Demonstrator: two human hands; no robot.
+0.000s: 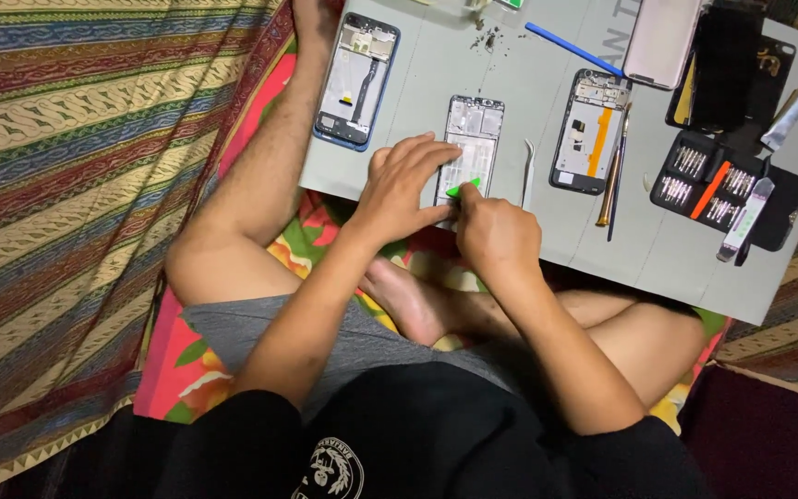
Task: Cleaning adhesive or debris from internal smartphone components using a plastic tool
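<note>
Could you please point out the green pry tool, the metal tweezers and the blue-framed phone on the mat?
green pry tool (463, 188), head view, on its flat green tip.
metal tweezers (527, 176), head view, mid-length.
blue-framed phone (357, 79), head view, centre of its opened back.

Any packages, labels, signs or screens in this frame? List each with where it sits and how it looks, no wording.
Tube: right on the grey mat, slim, white and yellow, lying tilted; any label too small to tell.
Dark panel: top right, flat black rectangle, possibly a phone screen, unlit.
Pink phone back: top edge, rounded rectangle.
Bit case: right, black open tray with an orange bar.
No signs seen.
</note>
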